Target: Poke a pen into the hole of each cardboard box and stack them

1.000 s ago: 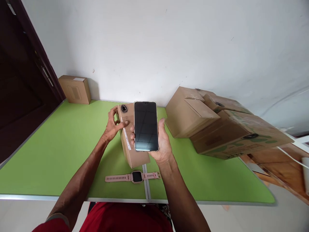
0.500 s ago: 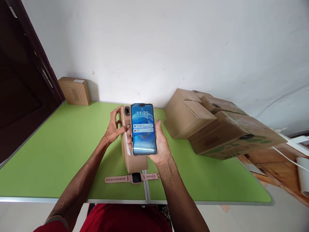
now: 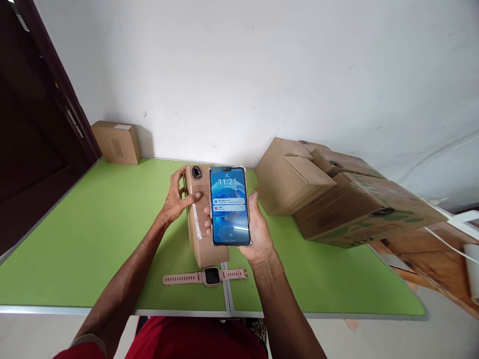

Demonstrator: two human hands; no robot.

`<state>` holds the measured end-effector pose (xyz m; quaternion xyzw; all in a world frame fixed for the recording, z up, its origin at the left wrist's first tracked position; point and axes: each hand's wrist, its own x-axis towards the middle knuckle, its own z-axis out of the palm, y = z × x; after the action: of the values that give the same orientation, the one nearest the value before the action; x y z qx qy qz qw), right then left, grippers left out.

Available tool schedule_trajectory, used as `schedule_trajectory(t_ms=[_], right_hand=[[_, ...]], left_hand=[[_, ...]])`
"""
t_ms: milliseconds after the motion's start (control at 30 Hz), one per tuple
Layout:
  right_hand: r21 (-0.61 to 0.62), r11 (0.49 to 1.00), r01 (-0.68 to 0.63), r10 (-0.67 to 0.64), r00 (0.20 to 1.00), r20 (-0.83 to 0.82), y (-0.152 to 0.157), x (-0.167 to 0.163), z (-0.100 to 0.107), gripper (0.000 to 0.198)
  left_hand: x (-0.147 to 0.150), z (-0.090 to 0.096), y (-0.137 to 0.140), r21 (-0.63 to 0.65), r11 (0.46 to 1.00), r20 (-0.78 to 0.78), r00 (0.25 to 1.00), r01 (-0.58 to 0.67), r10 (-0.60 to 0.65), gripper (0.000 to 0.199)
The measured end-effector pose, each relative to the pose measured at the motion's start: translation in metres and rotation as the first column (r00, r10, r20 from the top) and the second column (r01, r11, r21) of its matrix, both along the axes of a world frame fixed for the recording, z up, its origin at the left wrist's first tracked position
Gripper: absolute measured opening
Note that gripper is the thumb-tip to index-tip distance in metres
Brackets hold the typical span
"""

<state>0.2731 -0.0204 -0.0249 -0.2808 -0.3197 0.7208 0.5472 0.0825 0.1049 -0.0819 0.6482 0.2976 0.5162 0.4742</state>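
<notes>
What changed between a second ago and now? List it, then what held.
The phone in the right hand lit up, from a black screen to a lock screen reading 11:21, and shifted slightly right and down. The left hand stayed on the small cardboard box; the pink watch and the green table are unchanged.

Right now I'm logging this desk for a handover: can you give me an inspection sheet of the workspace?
Surface: green table, seam down the middle.
Job's things: phone, screen lit, reads 11:21; small box standing behind it.
Clutter: pink watch flat at the near edge; carton pile; lone box at the far left corner.
Grippers: right hand holds the phone; left hand rests on the small box.
Cables: white cord, far right.
Surroundings: white wall, dark door.
</notes>
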Motion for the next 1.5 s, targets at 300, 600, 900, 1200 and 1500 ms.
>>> schedule_trajectory(t_ms=[300, 600, 900, 1200, 1500], right_hand=[[-0.031, 0.996, 0.081, -0.079, 0.995, 0.055, -0.014, 0.02, -0.01, 0.085], [-0.268, 0.88, 0.393, -0.325, 0.908, 0.264, -0.033, 0.064, -0.044, 0.055], [-0.434, 0.753, 0.495, -0.318, 0.85, 0.419, -0.039, 0.103, -0.09, 0.046], [-0.364, 0.744, 0.56, -0.283, 0.758, 0.588, -0.037, 0.109, -0.113, 0.036], [-0.154, 0.793, 0.59, -0.2, 0.49, 0.848, -0.05, 0.118, -0.115, 0.046]], left_hand=[[0.001, -0.003, 0.002, -0.019, 1.0, 0.017, 1.0, -0.011, 0.011, 0.089], [0.0, -0.007, 0.005, -0.038, 0.999, 0.014, 1.0, -0.012, 0.013, 0.09], [0.002, -0.015, 0.009, -0.039, 0.999, 0.035, 0.999, -0.002, 0.003, 0.092], [0.003, -0.014, 0.008, -0.028, 1.0, 0.035, 0.999, -0.005, 0.006, 0.089], [0.004, -0.015, 0.008, -0.024, 1.0, 0.041, 0.999, -0.008, 0.009, 0.091]])
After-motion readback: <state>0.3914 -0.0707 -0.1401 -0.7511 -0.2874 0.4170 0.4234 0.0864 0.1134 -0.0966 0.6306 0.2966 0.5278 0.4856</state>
